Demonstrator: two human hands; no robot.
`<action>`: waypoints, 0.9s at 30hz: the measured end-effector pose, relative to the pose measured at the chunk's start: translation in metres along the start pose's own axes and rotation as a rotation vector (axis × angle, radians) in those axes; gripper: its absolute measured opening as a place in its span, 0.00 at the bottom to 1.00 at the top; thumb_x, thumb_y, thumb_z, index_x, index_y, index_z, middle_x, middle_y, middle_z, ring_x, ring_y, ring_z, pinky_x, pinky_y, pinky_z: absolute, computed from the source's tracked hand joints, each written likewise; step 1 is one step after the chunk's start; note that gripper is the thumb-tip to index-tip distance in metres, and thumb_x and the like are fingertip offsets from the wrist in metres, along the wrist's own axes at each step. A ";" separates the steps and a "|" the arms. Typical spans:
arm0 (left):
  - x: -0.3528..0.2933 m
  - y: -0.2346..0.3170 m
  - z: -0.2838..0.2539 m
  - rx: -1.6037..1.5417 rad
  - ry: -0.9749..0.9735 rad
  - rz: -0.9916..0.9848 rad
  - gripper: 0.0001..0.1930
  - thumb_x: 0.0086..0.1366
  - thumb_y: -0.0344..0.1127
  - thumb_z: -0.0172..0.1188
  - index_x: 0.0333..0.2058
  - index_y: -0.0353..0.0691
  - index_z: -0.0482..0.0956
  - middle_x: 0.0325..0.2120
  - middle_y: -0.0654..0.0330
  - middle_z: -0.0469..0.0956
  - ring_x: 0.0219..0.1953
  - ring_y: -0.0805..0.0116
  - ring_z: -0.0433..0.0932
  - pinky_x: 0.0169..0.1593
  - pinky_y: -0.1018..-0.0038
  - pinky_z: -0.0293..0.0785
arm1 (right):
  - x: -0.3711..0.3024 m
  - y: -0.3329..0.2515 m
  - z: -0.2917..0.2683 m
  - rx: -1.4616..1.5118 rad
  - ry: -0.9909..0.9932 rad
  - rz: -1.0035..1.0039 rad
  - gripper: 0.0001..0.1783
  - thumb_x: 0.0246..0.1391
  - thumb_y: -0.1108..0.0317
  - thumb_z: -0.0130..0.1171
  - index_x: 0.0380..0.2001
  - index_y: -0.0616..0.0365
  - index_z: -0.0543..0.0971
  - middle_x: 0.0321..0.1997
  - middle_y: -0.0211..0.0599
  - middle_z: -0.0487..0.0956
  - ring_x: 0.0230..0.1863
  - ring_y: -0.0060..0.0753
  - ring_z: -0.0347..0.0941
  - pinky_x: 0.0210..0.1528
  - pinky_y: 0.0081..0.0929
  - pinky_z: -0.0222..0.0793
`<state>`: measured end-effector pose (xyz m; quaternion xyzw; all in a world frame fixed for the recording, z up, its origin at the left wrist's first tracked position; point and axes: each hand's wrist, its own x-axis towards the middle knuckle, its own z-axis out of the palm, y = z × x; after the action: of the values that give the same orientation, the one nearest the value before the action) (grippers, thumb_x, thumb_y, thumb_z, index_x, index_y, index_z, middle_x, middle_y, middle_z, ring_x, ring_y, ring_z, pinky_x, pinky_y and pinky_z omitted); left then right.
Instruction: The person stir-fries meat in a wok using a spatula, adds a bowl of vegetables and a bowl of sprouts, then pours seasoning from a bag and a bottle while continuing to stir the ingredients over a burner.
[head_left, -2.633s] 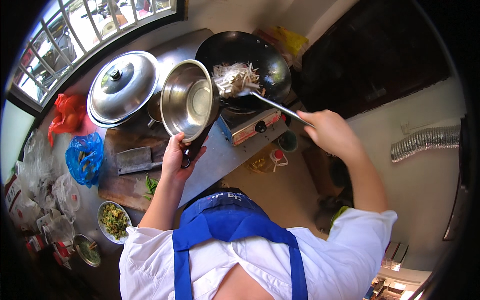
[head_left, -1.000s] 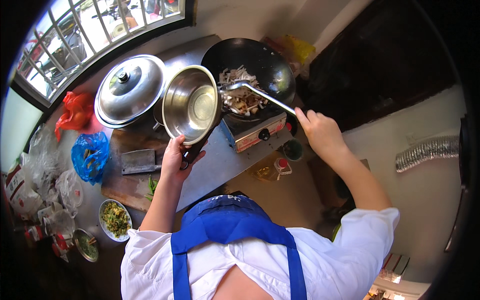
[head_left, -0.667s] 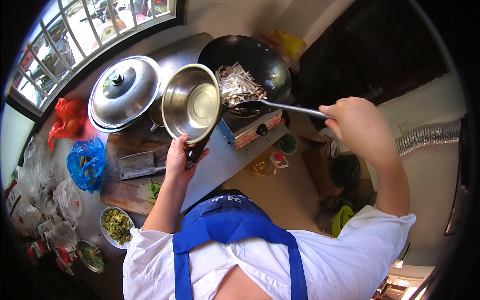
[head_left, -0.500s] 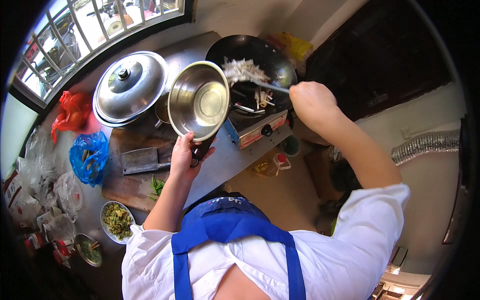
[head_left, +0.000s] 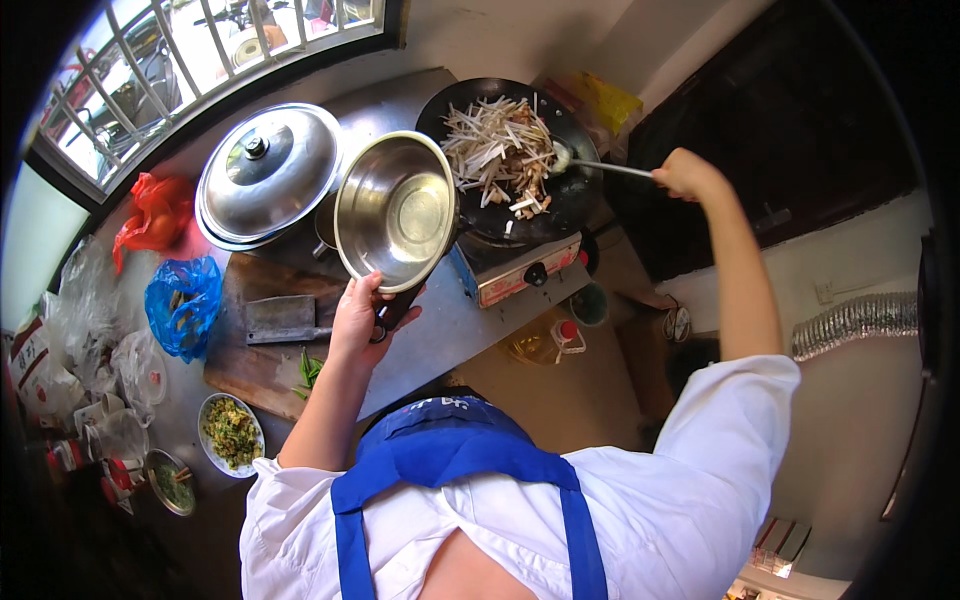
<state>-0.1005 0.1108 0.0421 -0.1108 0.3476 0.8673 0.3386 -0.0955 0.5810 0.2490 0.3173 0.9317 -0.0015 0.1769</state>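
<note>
My left hand [head_left: 360, 322] is closed on the rim of a steel bowl [head_left: 398, 210], tilted with its empty inside facing me. A dark handle with a ring [head_left: 382, 325] passes beneath the bowl, against that hand; whether my fingers also wrap it I cannot tell. Closed round a long metal handle, my right hand [head_left: 690, 175] holds a ladle [head_left: 610, 167] whose head rests at the right side of the food. The black wok [head_left: 580, 200] sits on a portable gas stove [head_left: 520, 275]. Pale shredded strips [head_left: 500, 140] lie heaped in it, with some browner pieces.
Left of the bowl stand a domed steel lid [head_left: 285, 175] and a wooden board [head_left: 235, 350] bearing a cleaver [head_left: 280, 320] and green peppers [head_left: 307, 370]. Blue [head_left: 185, 310] and red bags [head_left: 155, 215], plus a plate of food [head_left: 232, 435], lie farther left. An oil jug [head_left: 540, 343] is below the counter.
My right hand has moved right and slightly up with the ladle. The pale strips, bunched and blurred before, now spread across the wok. The bowl stays nearly in place.
</note>
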 end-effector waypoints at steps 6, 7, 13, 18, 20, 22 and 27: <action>-0.006 0.000 0.000 0.105 0.078 0.021 0.24 0.67 0.47 0.51 0.54 0.35 0.69 0.46 0.48 0.79 0.47 0.53 0.81 0.40 0.65 0.82 | -0.039 -0.032 0.018 -0.060 0.341 -0.228 0.15 0.55 0.53 0.58 0.36 0.50 0.85 0.35 0.42 0.83 0.39 0.47 0.79 0.43 0.39 0.74; -0.007 0.000 0.002 0.111 0.080 0.028 0.24 0.67 0.47 0.51 0.54 0.35 0.69 0.47 0.48 0.79 0.47 0.53 0.81 0.39 0.65 0.82 | -0.044 -0.025 0.013 -0.070 0.369 -0.255 0.15 0.55 0.54 0.58 0.35 0.50 0.85 0.35 0.42 0.83 0.38 0.47 0.79 0.42 0.39 0.74; -0.008 0.001 0.003 0.138 0.073 0.041 0.24 0.67 0.47 0.51 0.55 0.37 0.69 0.47 0.49 0.79 0.47 0.54 0.81 0.39 0.65 0.82 | -0.029 -0.019 -0.037 -0.205 0.295 -0.084 0.15 0.55 0.57 0.61 0.34 0.59 0.84 0.35 0.46 0.83 0.38 0.48 0.79 0.41 0.39 0.75; -0.007 0.004 0.005 0.084 0.051 0.005 0.15 0.70 0.40 0.46 0.52 0.41 0.65 0.46 0.48 0.77 0.46 0.51 0.81 0.40 0.58 0.82 | 0.013 -0.048 -0.026 -0.192 0.336 -0.246 0.15 0.54 0.55 0.59 0.33 0.55 0.84 0.36 0.42 0.83 0.39 0.46 0.79 0.41 0.41 0.75; -0.007 0.005 0.003 0.085 0.044 0.013 0.15 0.70 0.40 0.46 0.52 0.41 0.65 0.46 0.48 0.77 0.46 0.51 0.81 0.40 0.58 0.82 | 0.010 -0.063 -0.019 -0.211 0.374 -0.394 0.14 0.54 0.55 0.58 0.34 0.52 0.84 0.35 0.39 0.83 0.39 0.45 0.79 0.41 0.41 0.75; -0.006 0.004 0.000 0.085 0.030 0.022 0.16 0.70 0.40 0.47 0.52 0.41 0.65 0.46 0.48 0.77 0.46 0.51 0.81 0.40 0.58 0.82 | -0.008 -0.075 -0.006 -0.269 0.519 -0.597 0.12 0.55 0.56 0.57 0.33 0.50 0.84 0.34 0.36 0.83 0.38 0.43 0.80 0.40 0.41 0.75; -0.004 0.004 -0.005 0.064 0.024 0.016 0.17 0.69 0.42 0.49 0.52 0.39 0.67 0.46 0.49 0.78 0.46 0.51 0.81 0.43 0.58 0.82 | -0.095 -0.072 0.068 -0.526 0.669 -0.760 0.18 0.53 0.73 0.53 0.49 0.55 0.77 0.26 0.36 0.76 0.28 0.37 0.78 0.31 0.32 0.75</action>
<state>-0.1005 0.1035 0.0416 -0.1077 0.3800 0.8571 0.3307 -0.0460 0.4597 0.2082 -0.1118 0.9546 0.2676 -0.0678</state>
